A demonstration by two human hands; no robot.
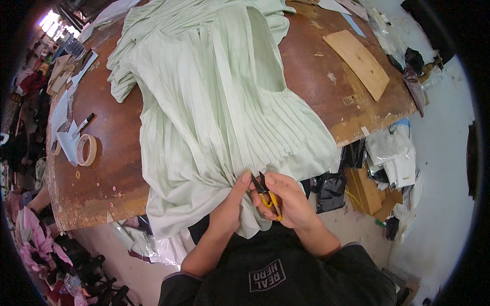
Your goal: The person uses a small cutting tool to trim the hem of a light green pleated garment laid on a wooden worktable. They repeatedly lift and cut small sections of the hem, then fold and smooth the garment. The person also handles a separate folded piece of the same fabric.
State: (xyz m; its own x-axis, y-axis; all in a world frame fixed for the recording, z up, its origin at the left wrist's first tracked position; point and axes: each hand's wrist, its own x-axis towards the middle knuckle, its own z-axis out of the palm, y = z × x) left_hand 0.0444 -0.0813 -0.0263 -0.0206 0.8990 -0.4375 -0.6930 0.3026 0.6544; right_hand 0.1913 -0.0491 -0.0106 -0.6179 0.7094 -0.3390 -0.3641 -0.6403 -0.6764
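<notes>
A pale green pleated sleeveless garment lies over the table and hangs off its near edge toward me. My left hand pinches a gathered fold of it near the lower edge. In my right hand is a pair of small yellow-handled thread snips. Their dark blades point away from me and stand apart, beside my left fingertips and against the cloth. Whether a thread lies between the blades is too small to tell.
The brown wooden table has a worn edge. At left lie a tape roll, a black marker and papers. A tan board rests at right. More green garments lie behind. Bagged clothes and a cardboard box sit below the right edge.
</notes>
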